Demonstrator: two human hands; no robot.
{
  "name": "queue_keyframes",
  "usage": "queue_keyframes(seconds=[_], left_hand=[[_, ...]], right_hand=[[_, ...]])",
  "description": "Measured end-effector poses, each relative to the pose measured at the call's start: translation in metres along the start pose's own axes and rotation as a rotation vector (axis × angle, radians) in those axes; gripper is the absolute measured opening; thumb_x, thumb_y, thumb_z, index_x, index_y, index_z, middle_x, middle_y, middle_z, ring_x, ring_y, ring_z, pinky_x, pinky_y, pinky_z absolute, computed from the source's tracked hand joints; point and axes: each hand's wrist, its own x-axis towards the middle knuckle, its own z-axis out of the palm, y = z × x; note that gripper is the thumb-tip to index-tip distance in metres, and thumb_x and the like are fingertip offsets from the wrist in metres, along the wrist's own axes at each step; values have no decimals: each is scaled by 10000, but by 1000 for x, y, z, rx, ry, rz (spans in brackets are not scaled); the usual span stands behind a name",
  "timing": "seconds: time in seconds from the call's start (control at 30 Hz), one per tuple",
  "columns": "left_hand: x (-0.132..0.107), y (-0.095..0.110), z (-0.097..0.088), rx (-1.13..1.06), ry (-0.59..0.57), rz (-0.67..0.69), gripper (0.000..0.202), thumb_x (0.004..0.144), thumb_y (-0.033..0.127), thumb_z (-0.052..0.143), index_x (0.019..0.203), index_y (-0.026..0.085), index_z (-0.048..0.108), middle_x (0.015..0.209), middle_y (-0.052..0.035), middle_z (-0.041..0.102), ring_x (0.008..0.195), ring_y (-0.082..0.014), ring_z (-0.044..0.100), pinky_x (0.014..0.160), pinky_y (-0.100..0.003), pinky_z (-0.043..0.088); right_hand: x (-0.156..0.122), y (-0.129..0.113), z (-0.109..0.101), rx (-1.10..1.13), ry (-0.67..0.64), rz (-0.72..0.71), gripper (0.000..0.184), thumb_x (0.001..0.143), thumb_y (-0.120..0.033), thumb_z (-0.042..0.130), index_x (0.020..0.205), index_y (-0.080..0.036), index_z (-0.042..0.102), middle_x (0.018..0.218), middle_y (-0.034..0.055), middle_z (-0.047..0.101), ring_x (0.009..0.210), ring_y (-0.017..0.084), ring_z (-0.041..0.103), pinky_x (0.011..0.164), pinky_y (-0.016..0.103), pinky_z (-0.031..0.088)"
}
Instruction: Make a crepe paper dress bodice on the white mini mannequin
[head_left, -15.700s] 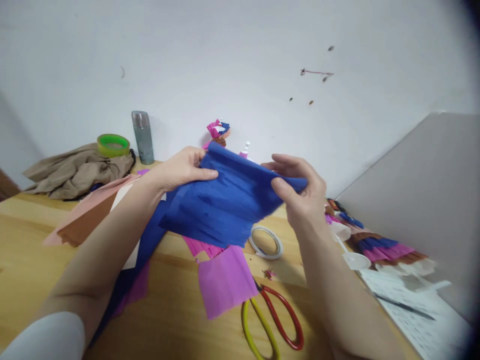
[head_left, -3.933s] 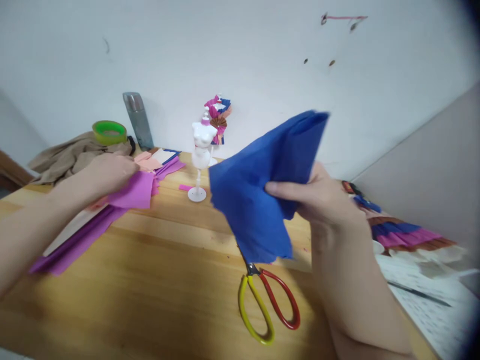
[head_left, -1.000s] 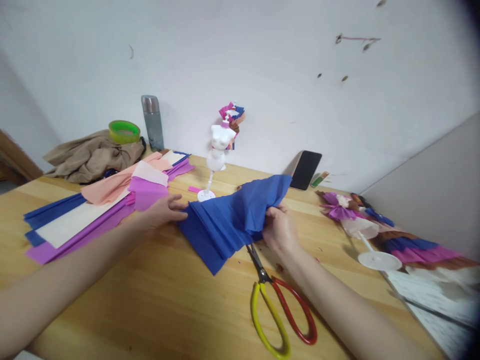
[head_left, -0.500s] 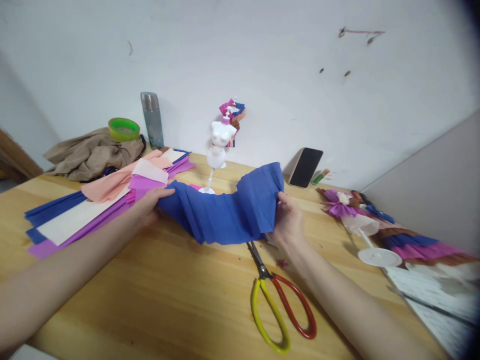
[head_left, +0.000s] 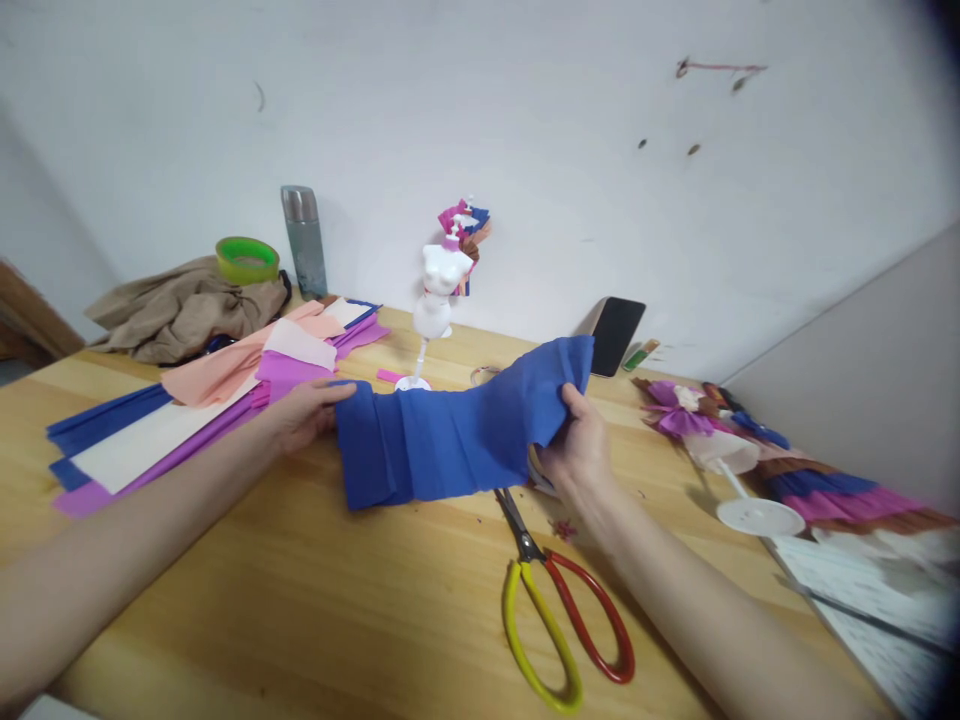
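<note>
A strip of blue crepe paper (head_left: 450, 440) is stretched between my two hands above the wooden table. My left hand (head_left: 311, 412) pinches its left end between thumb and fingers. At the other end my right hand (head_left: 577, 440) grips the paper, thumb on top, and that end flares upward. Scissors (head_left: 532, 550) with one yellow and one red handle lie just below the paper, their blade tips partly hidden under it. Behind the strip stands a small white dress-form mannequin (head_left: 442, 285) on a round base.
Folded sheets of coloured crepe paper (head_left: 225, 375) lie at left, beside a brown cloth (head_left: 191, 310), a roll of tape (head_left: 247, 260) and a flask (head_left: 306, 240). A phone (head_left: 613, 335) leans against the wall. Paper-dressed figures (head_left: 686, 405) lie at right near a written sheet (head_left: 855, 590).
The blue crepe paper has been pulled flatter, and its left end now hangs straight down. Its right end has shifted right, covering part of the phone. Both hands keep hold.
</note>
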Motion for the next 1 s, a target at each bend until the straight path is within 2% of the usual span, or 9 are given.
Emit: queue_keyframes(seconds=[0.23,0.4,0.53,0.6,0.7,0.77,0.83,0.9,1.0], left_hand=[[-6,-3,9,-22,-32,-33,332,610,208,851,915,141,739,938,-101,780,995,-286,703,844,-345,535],[-6,-3,10,-88,119,-97,263,721,249,775,963,161,719,929,-78,780,986,-288,697,838,-374,539],[-7,-4,13,-127,218,-143,244,761,213,739,995,187,673,889,-43,781,977,-263,698,859,-364,541],[-8,-4,14,-128,227,-165,195,781,242,728,959,190,668,869,-46,783,993,-269,698,876,-370,544],[-11,-4,16,-144,202,-202,246,828,393,688,953,181,690,916,-75,790,1068,-303,682,896,-393,544],[-12,-3,18,-180,95,-204,384,835,512,656,1008,173,710,987,-81,790,1130,-317,659,920,-395,538],[-15,-1,21,-199,4,-184,497,799,597,667,1051,172,720,1020,-78,787,1164,-330,643,937,-397,533],[-17,0,24,-185,-8,-158,544,745,619,718,1056,173,721,1022,-76,786,1182,-338,632,946,-394,531],[-18,-1,27,-145,20,-157,566,685,596,786,1052,173,709,1029,-84,779,1176,-341,630,940,-390,533]], right_hand=[[6,3,-8,-57,-118,-94,159,762,-347,627,861,-229,663,786,10,752,745,215,719,706,357,608],[1,-2,-3,-101,-190,-139,213,758,-388,630,882,-222,677,775,20,740,747,226,713,703,362,599],[-23,-4,5,-94,-254,-50,245,713,-362,697,919,-229,695,799,11,743,694,201,686,645,332,584],[-42,-2,7,-150,-361,85,308,648,-323,772,937,-240,706,817,-4,748,637,167,656,596,296,563],[-67,1,7,-289,-661,374,414,639,-338,832,1026,-246,719,971,21,764,693,142,673,657,290,567],[-72,3,6,-400,-838,394,390,663,-345,830,1024,-231,734,1044,49,758,818,166,703,696,297,567],[-66,4,4,-540,-876,304,280,714,-355,789,943,-201,744,955,58,764,744,160,703,608,262,526],[-52,5,1,-679,-770,162,201,754,-360,734,854,-186,723,776,28,737,541,117,618,493,229,420],[-27,5,-4,-962,-625,-201,106,731,-303,705,772,-206,691,601,-27,629,509,127,525,520,256,375]])
